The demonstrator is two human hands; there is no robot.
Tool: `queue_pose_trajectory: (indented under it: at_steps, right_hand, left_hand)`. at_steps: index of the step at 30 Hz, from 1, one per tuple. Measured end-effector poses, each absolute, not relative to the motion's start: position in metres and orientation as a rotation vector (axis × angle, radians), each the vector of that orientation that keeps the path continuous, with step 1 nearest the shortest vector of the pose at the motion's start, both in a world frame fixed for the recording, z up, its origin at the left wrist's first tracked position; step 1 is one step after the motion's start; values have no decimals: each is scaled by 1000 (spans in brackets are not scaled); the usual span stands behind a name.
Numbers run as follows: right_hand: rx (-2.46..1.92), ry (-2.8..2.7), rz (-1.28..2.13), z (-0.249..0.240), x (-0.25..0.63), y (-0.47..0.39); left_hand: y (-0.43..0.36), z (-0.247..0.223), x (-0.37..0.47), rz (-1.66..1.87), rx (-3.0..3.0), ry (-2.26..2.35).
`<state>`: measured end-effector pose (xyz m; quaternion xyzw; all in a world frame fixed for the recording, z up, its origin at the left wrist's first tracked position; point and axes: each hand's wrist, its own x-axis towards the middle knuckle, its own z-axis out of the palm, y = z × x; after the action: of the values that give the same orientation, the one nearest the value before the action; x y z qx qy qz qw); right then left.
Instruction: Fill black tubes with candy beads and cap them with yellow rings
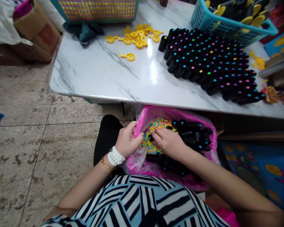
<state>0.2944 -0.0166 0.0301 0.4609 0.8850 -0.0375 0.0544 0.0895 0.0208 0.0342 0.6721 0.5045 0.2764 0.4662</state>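
Note:
A pink plastic tub [156, 111], partly lined with clear film, sits at my lap below the table edge. My left hand [129, 138] is closed around its left rim, thumb on the inside. Small multicoloured beads [161, 121] fill the tub's left part. Down among them is my right hand [168, 141], fingers curled around a small black tube [150, 137] of which only an end shows. Several more black tubes [195, 137] with coloured dots on their ends lie along the tub's right and near sides.
On the marble-patterned table [97, 75] stand many black tubes [203, 60] in tight rows. Yellow ring-ended wands [139, 36] lie loose near a dark cloth [82, 31]. Behind are a teal basket [229, 28] of black and yellow parts and another mesh basket [97, 11].

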Motion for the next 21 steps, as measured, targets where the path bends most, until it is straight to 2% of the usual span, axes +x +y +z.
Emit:
queue_pose_trajectory:
  at_steps: [3, 6, 9, 14, 16, 18, 21]
  right_hand:
    - [1382, 2622, -51, 30, 296, -6]
    - [1192, 2663, -241, 25, 285, -9]
    - [1124, 2772, -598, 23, 277, -19]
    - [1478, 2773, -1435, 38, 302, -23]
    - [1602, 2705, -1628, 46, 315, -22]
    - [1713, 2664, -1692, 52, 324, -21]
    - [1844, 2686, -1615, 55, 328, -22]
  left_hand:
    - [21, 31, 90, 690, 1639, 1237]
    - [22, 30, 90, 685, 1634, 1240]
    - [22, 29, 88, 677, 1619, 1239]
    - [22, 21, 84, 673, 1600, 1221]
    - [23, 16, 83, 676, 1596, 1212]
    - [25, 14, 83, 679, 1597, 1200]
    - [27, 17, 86, 674, 1600, 1192]
